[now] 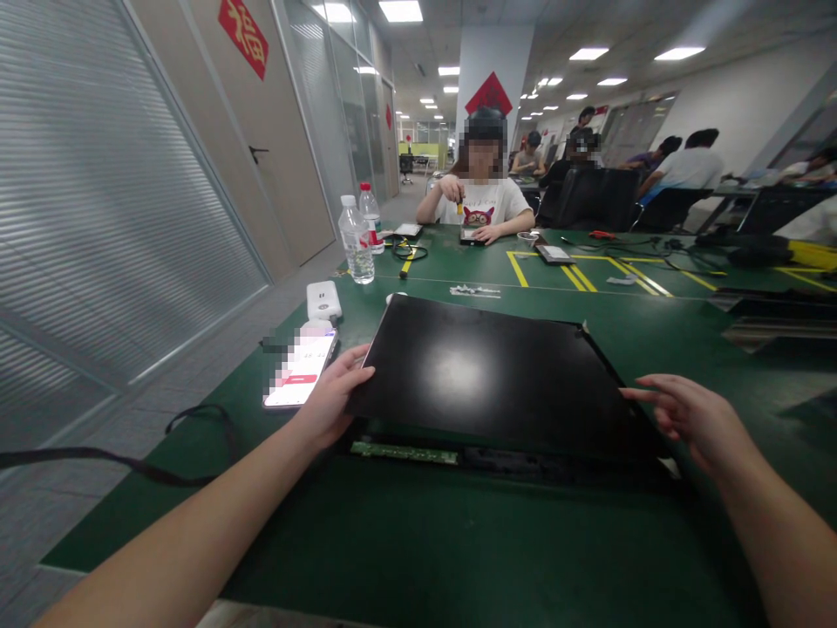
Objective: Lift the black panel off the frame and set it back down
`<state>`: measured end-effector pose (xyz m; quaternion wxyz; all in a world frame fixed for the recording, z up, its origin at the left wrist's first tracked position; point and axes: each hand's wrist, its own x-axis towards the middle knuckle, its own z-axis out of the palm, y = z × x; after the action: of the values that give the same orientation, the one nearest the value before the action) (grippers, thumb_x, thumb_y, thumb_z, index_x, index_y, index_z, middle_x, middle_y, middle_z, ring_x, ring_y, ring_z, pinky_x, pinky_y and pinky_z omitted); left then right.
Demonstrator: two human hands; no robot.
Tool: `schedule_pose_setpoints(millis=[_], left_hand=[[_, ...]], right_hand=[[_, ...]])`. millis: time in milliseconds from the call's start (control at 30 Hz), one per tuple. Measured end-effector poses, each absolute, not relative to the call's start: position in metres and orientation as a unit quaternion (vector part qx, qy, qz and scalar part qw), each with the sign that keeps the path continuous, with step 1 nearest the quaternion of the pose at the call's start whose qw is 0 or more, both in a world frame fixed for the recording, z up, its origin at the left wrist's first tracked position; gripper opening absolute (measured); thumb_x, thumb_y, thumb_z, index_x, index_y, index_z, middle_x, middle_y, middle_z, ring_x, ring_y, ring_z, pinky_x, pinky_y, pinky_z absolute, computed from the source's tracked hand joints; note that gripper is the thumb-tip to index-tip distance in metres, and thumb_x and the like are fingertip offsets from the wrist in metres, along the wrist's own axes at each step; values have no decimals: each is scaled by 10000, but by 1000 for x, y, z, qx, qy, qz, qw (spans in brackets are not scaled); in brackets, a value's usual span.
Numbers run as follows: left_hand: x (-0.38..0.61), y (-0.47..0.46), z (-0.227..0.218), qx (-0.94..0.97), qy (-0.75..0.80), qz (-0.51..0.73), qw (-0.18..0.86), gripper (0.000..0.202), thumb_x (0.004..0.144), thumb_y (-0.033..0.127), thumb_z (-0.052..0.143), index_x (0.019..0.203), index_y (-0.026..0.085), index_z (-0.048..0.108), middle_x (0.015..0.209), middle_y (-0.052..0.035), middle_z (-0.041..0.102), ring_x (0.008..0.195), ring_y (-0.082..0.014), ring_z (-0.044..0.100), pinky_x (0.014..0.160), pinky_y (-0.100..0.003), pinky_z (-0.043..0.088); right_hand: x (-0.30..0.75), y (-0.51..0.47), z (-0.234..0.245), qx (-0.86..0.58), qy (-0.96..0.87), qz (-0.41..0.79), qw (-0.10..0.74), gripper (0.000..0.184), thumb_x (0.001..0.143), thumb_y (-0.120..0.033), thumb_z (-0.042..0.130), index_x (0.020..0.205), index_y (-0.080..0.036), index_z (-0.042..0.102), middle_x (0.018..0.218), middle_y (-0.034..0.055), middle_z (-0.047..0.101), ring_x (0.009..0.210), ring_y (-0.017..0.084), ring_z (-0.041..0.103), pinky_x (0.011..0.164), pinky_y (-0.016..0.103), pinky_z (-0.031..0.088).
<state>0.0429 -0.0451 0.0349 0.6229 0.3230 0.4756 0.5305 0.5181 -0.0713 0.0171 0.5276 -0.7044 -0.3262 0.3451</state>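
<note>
Left hand (pixel 333 394) grips panel (pixel 484 375) at its left edge; right hand (pixel 690 417), fingers spread, just beside right edge; long axis crosswise.

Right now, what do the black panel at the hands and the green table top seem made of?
Black panel: a smooth, semi-gloss sheet, perhaps plastic or coated metal, because a soft, blurred patch of glare sits at its middle. Green table top: a matte mat, likely rubber or vinyl, because it gives almost no reflection.

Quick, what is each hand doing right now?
Left hand: closed on the black panel, at its left edge.
Right hand: open, fingers by its right edge.
</note>
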Motion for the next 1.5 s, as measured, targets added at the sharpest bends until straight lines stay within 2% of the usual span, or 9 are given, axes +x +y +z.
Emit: schedule_pose_setpoints(millis=[167,300,467,567,800,1033,1500], left_hand=[[43,-45,33,331,467,527,628,510,755,75,817,1253,123,720,1006,-97,839,710,-199,757,644,-273,602],[43,-45,32,327,471,525,629,497,792,57,787,1279,131,721,1055,-95,846,703,-182,758,629,-258,600],[44,-44,31,328,472,519,633,527,809,55,775,1327,121,704,1123,-128,845,878,-248,813,622,-260,605],[44,-45,31,329,473,516,634,554,820,48,758,1365,121,690,1148,-136,844,930,-265,820,621,-261,608],[45,-47,33,336,477,510,632,525,843,44,750,1358,132,703,1184,-147,840,966,-285,825,647,-287,636],[42,-45,26,343,455,518,638,550,811,41,792,1345,150,718,1184,-139,841,972,-281,825,700,-289,653],[42,-44,22,351,449,517,639,544,797,21,803,1323,132,720,1167,-150,848,1002,-292,827,730,-304,665]], right_hand=[[514,-73,21,-726,-332,322,510,423,566,-501,766,836,-180,710,832,168,798,445,86,389,392,239,268],[512,-74,21,-739,-356,302,485,475,542,-554,757,837,-182,730,780,126,775,462,102,412,408,258,291],[507,-77,23,-766,-382,270,441,500,521,-602,739,822,-203,753,616,44,662,491,134,441,445,286,329],[502,-78,28,-785,-389,251,412,504,526,-625,702,823,-223,762,564,26,621,494,160,467,471,313,355],[499,-77,31,-811,-403,200,374,493,479,-662,710,751,-254,770,570,35,650,532,229,561,532,377,420],[506,-75,25,-819,-413,192,349,550,478,-708,675,792,-268,772,668,55,702,624,265,600,589,412,457],[512,-71,20,-829,-428,166,320,414,552,-631,681,765,-288,773,765,82,753,752,318,667,636,411,446]])
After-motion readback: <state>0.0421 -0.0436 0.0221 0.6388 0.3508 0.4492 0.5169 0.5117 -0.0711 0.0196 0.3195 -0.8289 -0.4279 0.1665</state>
